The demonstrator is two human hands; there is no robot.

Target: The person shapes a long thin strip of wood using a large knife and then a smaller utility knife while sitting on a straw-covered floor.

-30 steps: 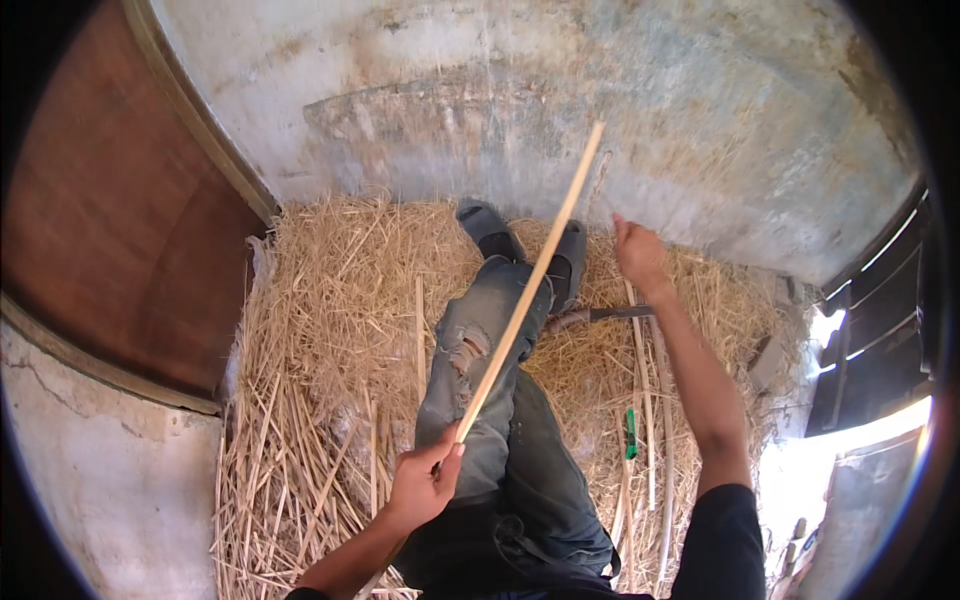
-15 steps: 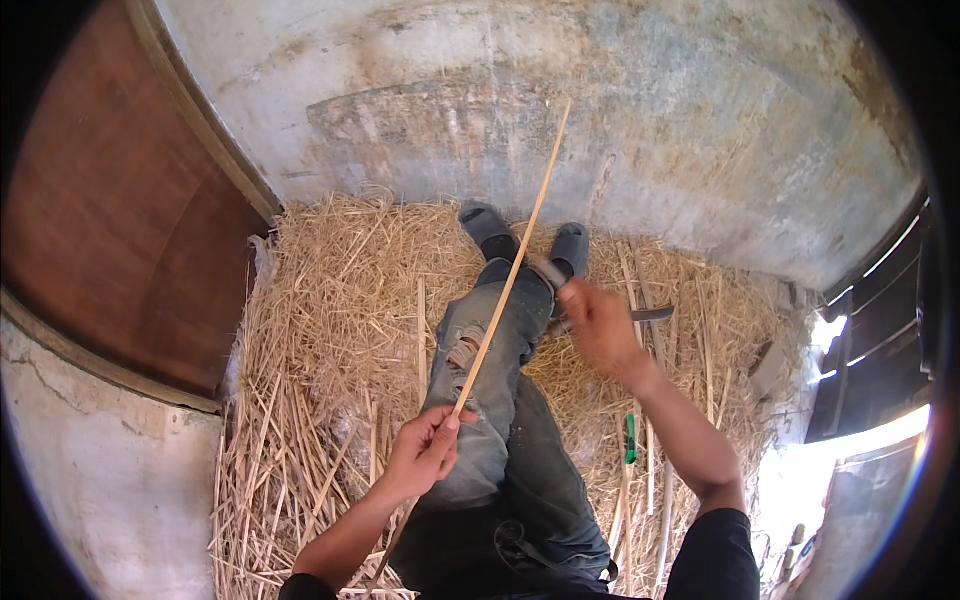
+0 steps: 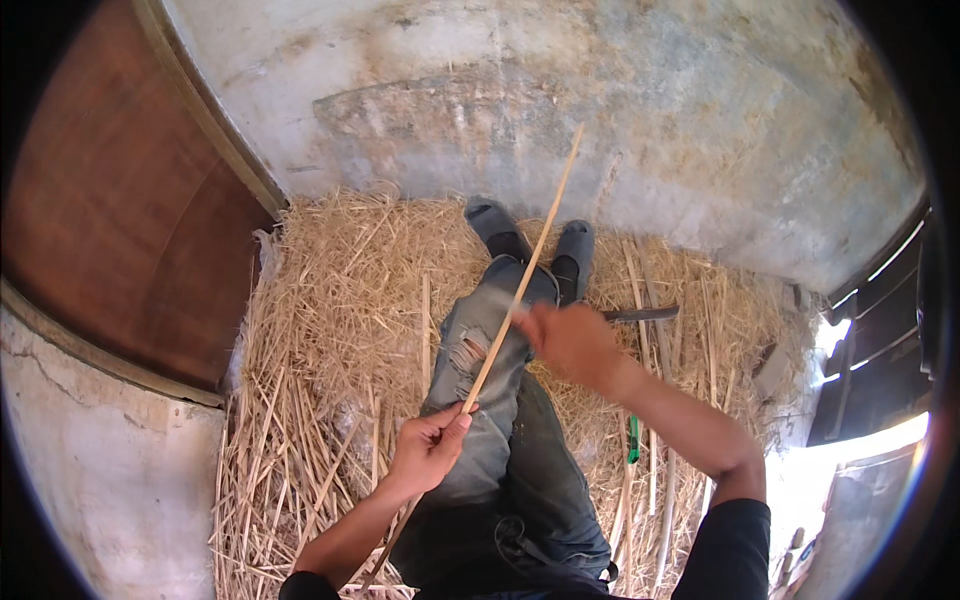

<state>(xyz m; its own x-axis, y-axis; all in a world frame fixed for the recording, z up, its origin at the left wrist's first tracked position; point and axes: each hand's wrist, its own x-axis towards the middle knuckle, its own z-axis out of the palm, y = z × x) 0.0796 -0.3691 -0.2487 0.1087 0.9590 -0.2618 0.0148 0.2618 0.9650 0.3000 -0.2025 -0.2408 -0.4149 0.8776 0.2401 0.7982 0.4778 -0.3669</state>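
Note:
My left hand (image 3: 432, 447) pinches a long, thin pale strip (image 3: 500, 338), which looks like split bamboo. The strip slants over my legs, its far end up and to the right in front of the wall, its near part passing below my left hand toward my body. Closed and blurred, my right hand (image 3: 580, 343) is at the middle of the strip, around knee height. A short greyish flat piece, like a blade, pokes from that fist in the earlier frame; now it is mostly smeared by motion. Beneath the strip are my worn grey trousers (image 3: 480, 310).
Straw (image 3: 340, 270) and loose strips cover the floor. Right of my legs lie a dark curved tool (image 3: 645, 314) and a green-handled tool (image 3: 633, 440). A stained wall (image 3: 700, 130) rises ahead; a brown door panel (image 3: 120, 210) is at the left.
My right hand has moved down and left, closer to my left hand along the strip. The strip's far end has dipped slightly. My left hand keeps its hold.

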